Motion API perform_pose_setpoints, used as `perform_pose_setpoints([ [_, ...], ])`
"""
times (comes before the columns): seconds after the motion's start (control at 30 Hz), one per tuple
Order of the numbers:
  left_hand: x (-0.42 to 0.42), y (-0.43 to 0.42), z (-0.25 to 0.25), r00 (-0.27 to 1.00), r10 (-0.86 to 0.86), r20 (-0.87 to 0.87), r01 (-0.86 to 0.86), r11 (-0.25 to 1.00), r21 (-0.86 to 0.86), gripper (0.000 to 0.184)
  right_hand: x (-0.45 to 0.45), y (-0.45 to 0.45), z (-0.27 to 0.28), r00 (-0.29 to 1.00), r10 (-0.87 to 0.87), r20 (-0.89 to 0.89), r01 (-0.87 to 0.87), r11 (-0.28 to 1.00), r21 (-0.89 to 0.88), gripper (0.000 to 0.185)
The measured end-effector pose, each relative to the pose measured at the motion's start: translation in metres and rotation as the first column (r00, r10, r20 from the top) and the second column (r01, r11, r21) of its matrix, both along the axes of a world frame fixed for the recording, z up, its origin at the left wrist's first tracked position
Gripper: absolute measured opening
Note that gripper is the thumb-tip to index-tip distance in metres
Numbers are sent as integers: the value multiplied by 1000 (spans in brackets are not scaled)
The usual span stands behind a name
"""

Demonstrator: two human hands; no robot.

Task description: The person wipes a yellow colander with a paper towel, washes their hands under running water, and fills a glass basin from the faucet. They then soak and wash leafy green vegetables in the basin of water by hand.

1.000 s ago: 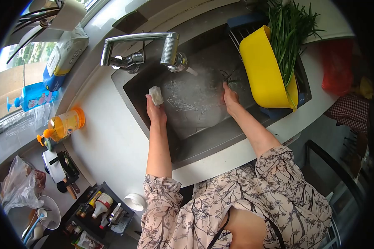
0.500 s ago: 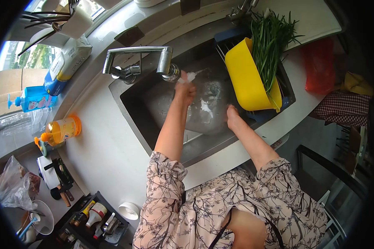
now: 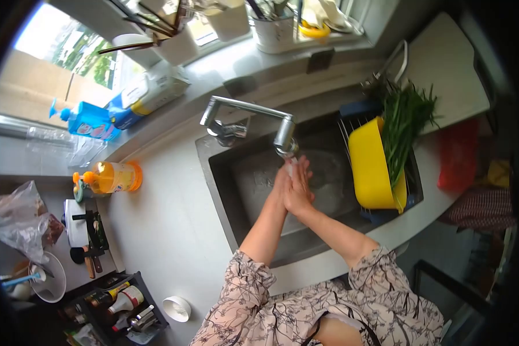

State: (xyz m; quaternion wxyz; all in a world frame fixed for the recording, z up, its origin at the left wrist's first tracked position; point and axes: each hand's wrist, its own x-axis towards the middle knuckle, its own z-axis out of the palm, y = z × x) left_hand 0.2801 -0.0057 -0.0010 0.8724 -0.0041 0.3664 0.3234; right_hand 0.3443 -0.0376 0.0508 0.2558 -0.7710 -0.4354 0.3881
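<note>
My left hand (image 3: 279, 183) and my right hand (image 3: 298, 195) are pressed palm to palm beneath the spout of the chrome faucet (image 3: 284, 134). Water runs onto them. The right hand's fingers stretch out flat along the left; those of the left are partly covered, with some tips showing beyond. Neither hand holds any object that I can see. Both are over the dark sink (image 3: 225, 210), whose wet bottom shows behind them. To their right stands a yellow basket (image 3: 370, 167) with long green leafy stalks (image 3: 406, 130) in it.
On the left are an orange soap bottle (image 3: 118, 176), a blue pump bottle (image 3: 92, 121) and a small white bowl (image 3: 177, 309). A dark rack (image 3: 150, 297) holds several condiment bottles. Utensil pots (image 3: 273, 33) line the windowsill. A red bag (image 3: 458, 155) hangs at right.
My hands were apart, the left under the spout and the right near the basket; now they are together under the water. The head view has shifted, so the sink appears lower and further right.
</note>
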Motion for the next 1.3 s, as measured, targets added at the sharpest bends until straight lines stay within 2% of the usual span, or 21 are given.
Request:
perform_pose_setpoints([
  [0.1,20,-2,-12,993,97,73,-91,992,-85,34,-3,9,-9,988,-156,17,157,983,-94,55],
  [0.23,-4,18,-25,924,-78,374,46,995,93,30,-24,2,24,995,-74,62,72,997,33,59],
  [0.3,-6,4,5,953,-7,303,-5,999,39,31,-34,14,46,996,-70,53,65,994,87,61],
  [0.4,8,2,27,970,44,240,-42,999,-11,30,20,41,-6,910,-250,-332,187,960,-211,65],
  [0.43,6,5,60,984,108,144,-109,994,5,29,21,40,3,967,-199,-160,158,958,-241,66],
  [0.5,-5,19,2,958,-9,288,-15,997,81,27,5,11,-4,992,-84,91,98,983,-156,65],
  [0.53,-5,21,-20,932,-68,357,26,992,121,27,-6,-4,-40,984,-127,123,127,992,6,53],
  [0.6,7,13,-8,965,8,262,-15,1000,26,28,7,9,-82,984,-177,2,177,983,45,47],
  [0.7,3,6,44,981,25,195,-25,1000,-1,27,50,33,-82,967,-196,-163,167,970,-174,58],
  [0.77,-1,13,47,964,-16,266,1,998,59,28,19,18,-18,986,-136,95,143,987,-71,59],
  [0.8,0,19,-20,713,-127,690,7,985,174,28,-13,6,7,985,-93,144,51,962,270,57],
  [0.87,21,11,-26,291,-10,957,2,1000,9,28,-3,16,-11,988,-90,123,71,985,155,53],
  [0.9,20,4,-13,725,60,687,-43,998,-41,28,2,21,-23,990,-93,104,83,992,95,51],
  [0.93,14,0,30,977,-13,214,28,997,-69,27,14,26,-35,983,-184,9,184,981,55,55],
  [1.03,11,5,44,986,16,168,-13,1000,-18,27,33,26,-51,968,-241,-65,244,968,48,63],
  [1.1,8,11,-24,798,-117,592,22,986,164,29,-5,-1,-35,985,-32,172,2,985,173,62],
  [1.13,7,15,-29,777,-138,615,-24,969,248,29,-18,-5,-28,953,35,301,-105,969,222,62],
  [1.2,8,13,-14,837,-88,540,85,996,31,31,-2,33,25,966,-150,210,166,984,-60,67],
  [1.23,9,6,17,928,-57,367,32,997,73,31,8,43,41,952,-245,183,282,935,-214,69],
  [1.27,9,0,53,983,-14,184,-9,992,126,31,24,36,-2,898,-265,352,277,961,17,67],
  [1.3,11,-2,72,999,38,0,-37,981,189,31,23,29,2,907,-288,306,292,956,34,66],
])
